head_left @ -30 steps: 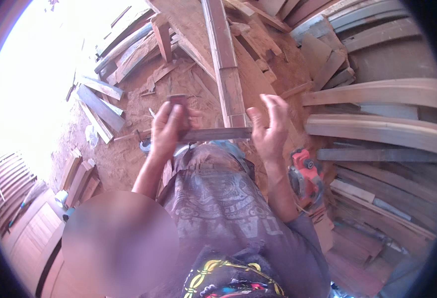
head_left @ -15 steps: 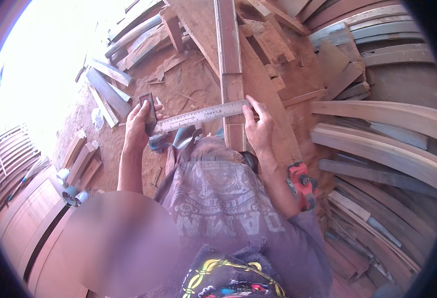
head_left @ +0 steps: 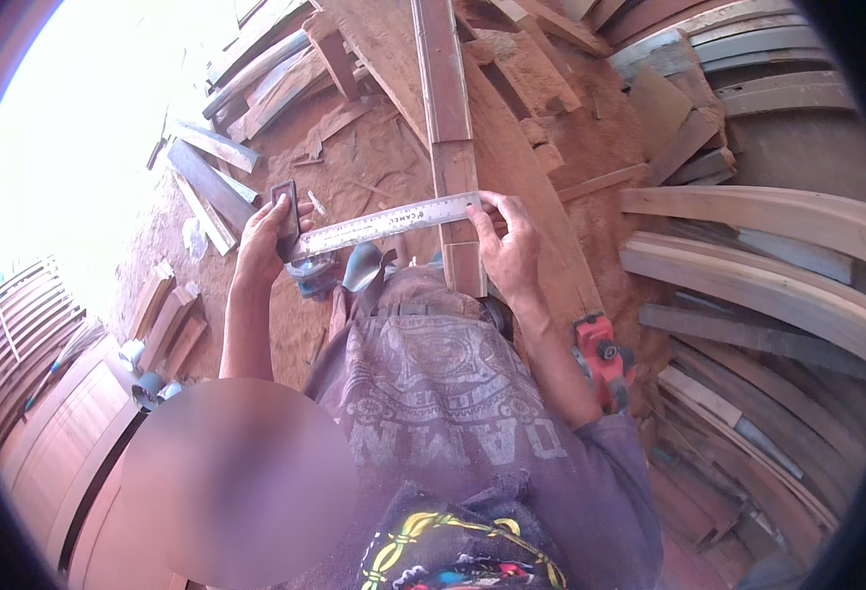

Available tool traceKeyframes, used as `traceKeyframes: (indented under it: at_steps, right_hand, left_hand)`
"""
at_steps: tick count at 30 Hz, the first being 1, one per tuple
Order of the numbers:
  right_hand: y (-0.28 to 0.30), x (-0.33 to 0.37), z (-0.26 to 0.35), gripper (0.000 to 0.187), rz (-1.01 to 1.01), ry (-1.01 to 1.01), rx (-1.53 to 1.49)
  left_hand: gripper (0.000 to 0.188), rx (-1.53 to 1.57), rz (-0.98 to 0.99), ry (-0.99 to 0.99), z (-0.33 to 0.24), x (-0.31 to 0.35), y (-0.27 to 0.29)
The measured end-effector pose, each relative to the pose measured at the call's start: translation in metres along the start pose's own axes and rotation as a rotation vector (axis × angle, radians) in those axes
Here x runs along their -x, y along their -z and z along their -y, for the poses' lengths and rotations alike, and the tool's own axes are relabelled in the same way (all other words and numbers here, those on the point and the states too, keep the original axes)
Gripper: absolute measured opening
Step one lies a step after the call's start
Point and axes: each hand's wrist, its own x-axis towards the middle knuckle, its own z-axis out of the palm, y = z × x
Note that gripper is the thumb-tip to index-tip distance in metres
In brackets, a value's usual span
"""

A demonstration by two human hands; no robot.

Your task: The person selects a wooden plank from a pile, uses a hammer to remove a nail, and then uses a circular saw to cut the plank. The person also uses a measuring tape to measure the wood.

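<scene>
A try square with a dark stock (head_left: 286,218) and a long metal ruled blade (head_left: 379,225) spans between my two hands. My left hand (head_left: 261,236) is closed around the stock. At the blade's far right end, my right hand (head_left: 507,241) pinches the tip between thumb and fingers. The blade passes over a long narrow piece of wood (head_left: 447,88) that runs away from my body. Whether the blade touches the wood I cannot tell. The near end of this wood reaches my waist.
A wide plank (head_left: 511,147) lies beneath the narrow piece. The red power tool (head_left: 605,359) sits by my right forearm. Stacked curved-looking boards (head_left: 747,285) fill the right side. Offcuts (head_left: 211,187) lie on the dusty ground at left, with panels (head_left: 74,413) at lower left.
The try square and both hands have shifted slightly left in the picture, and the surroundings have shifted a little too. My grip on the square looks the same.
</scene>
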Motion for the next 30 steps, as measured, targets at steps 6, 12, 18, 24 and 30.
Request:
traceKeyframes:
  at_steps: [6, 12, 18, 24, 30]
  right_hand:
    - [-0.002, 0.001, -0.005, 0.024, 0.003, 0.007, 0.015]
    - [-0.002, 0.000, -0.005, 0.029, -0.024, 0.062, 0.127]
    - [0.013, 0.019, 0.069, 0.056, 0.141, 0.393, 0.490]
    - [-0.003, 0.054, 0.084, 0.046, 0.236, 0.275, 0.337]
    - [0.064, 0.119, 0.053, 0.042, -0.270, -0.080, 0.206]
  left_hand:
    - [0.027, 0.014, 0.014, 0.043, 0.002, -0.010, -0.001]
    - [0.024, 0.044, 0.065, -0.012, 0.002, -0.010, -0.002]
    - [0.020, 0.012, 0.211, -0.172, -0.008, 0.014, -0.021]
    - [0.031, -0.057, 0.389, -0.158, -0.019, 0.043, -0.081]
    - [0.082, -0.350, 0.511, -0.045, 0.014, 0.048, -0.127]
